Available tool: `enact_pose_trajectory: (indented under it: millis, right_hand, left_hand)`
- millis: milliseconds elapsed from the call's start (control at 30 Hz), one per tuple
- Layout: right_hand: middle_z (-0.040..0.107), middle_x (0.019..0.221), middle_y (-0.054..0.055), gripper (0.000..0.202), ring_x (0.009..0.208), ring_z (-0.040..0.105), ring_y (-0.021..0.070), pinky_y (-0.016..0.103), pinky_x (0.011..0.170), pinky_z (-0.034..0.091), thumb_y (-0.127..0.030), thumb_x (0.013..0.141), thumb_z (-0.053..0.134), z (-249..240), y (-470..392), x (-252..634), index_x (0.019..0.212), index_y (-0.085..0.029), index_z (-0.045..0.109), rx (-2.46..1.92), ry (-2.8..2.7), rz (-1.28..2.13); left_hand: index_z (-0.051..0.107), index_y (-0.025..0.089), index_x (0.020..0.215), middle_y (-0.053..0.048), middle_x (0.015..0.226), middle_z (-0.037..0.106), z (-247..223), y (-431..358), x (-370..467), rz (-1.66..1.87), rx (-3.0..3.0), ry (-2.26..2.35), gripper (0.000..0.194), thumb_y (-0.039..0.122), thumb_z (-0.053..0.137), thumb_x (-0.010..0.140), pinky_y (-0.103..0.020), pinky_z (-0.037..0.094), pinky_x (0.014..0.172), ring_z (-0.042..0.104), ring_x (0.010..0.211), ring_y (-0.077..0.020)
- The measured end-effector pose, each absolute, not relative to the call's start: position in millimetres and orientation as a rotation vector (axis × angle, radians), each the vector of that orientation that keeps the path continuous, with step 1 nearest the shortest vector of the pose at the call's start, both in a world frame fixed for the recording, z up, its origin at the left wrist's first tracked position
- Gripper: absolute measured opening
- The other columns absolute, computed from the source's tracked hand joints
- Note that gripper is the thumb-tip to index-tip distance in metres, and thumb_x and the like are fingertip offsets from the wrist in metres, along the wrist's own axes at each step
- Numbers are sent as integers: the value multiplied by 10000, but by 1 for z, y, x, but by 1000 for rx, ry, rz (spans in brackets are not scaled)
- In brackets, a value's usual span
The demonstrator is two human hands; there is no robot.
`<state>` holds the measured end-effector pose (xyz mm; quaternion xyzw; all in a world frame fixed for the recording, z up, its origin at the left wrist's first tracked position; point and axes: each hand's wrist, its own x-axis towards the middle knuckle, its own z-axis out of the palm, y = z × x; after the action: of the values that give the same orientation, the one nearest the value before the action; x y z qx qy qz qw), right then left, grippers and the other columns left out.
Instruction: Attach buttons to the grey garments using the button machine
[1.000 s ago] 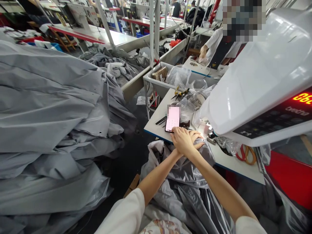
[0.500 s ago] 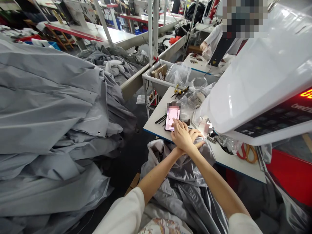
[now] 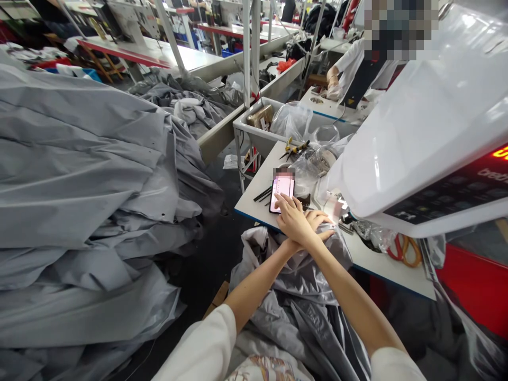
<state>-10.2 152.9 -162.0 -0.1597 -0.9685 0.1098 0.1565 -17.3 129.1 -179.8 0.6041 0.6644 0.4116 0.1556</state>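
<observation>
Two bare hands, crossed near the table's blue-trimmed near edge. Right hand (image 3: 294, 219) lay on top, fingers loosely spread, fingertips at the screen of the phone (image 3: 284, 184); it gripped nothing. Left hand (image 3: 316, 219) reached out beneath it, fingers stretched at the gray cloth (image 3: 305, 280); whether they pinched it, could not tell.

Phone lay face up on the table (image 3: 391, 272), by the near edge toward the left corner, black sticks (image 3: 262, 194) just beside. Cloth rose to the near edge beside the machine (image 3: 413, 111), the rest hanging in folds below.

Phone judged light, stiff, slick, its face breakable; best held by the two long sides. Cloth judged soft and slippery from its sheen, its bulk likely to drag; best pressed flat near the edge, the hanging part supported.

Near edge ran close below the phone, so a slide that way risked a fall. Leftward, a strip of tabletop seemed the easiest way out. Pliers (image 3: 294, 149) and a plastic bag (image 3: 304, 172) crowded the far side; machine boxed in the right, scissors (image 3: 405, 250) beyond.
</observation>
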Motion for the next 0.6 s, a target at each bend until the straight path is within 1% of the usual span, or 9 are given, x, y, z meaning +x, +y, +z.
enact_pose_trajectory:
  millis: [100, 200, 300, 433, 600]
  right_hand:
    - [500, 1337, 136, 345, 1318, 366, 242, 437, 1080, 278, -65, 724, 381, -162, 158, -11, 1031, -178, 492, -599, -2607, 427]
    - [509, 1305, 153, 359, 1268, 415, 267, 469, 1032, 315, -82, 710, 386, -163, 172, -20, 1046, -176, 469, -707, -2492, 543]
    - [518, 1283, 171, 387, 1244, 431, 289, 501, 1013, 314, -88, 702, 379, -164, 191, -35, 1076, -164, 441, -786, -2449, 625]
    - [513, 1300, 165, 379, 1222, 446, 291, 506, 994, 330, -85, 707, 367, -167, 209, -50, 1069, -182, 422, -915, -2391, 655]
    - [537, 1282, 142, 347, 1259, 421, 291, 496, 1002, 328, -78, 703, 370, -171, 211, -48, 1019, -200, 448, -880, -2426, 636]
  left_hand:
    - [638, 229, 1035, -22, 1185, 573, -191, 133, -19, 1196, 1770, 1840, 255, 349, 660, 811, -306, 371, 1063, 499, 1111, -215]
    - [625, 238, 1049, -11, 1192, 560, -197, 133, -20, 1242, 1794, 1780, 244, 354, 629, 835, -283, 338, 1091, 503, 1125, -196]
    - [633, 239, 1044, -12, 1189, 564, -197, 133, -22, 1293, 1774, 1737, 237, 374, 597, 852, -296, 362, 1074, 537, 1090, -188]
    - [658, 220, 1037, -40, 1182, 587, -197, 133, -25, 1324, 1750, 1670, 260, 374, 623, 830, -321, 413, 1042, 557, 1087, -200]
    - [656, 229, 1074, -36, 1168, 585, -199, 134, -26, 1406, 1756, 1633, 280, 374, 614, 838, -360, 417, 1051, 557, 1092, -194]
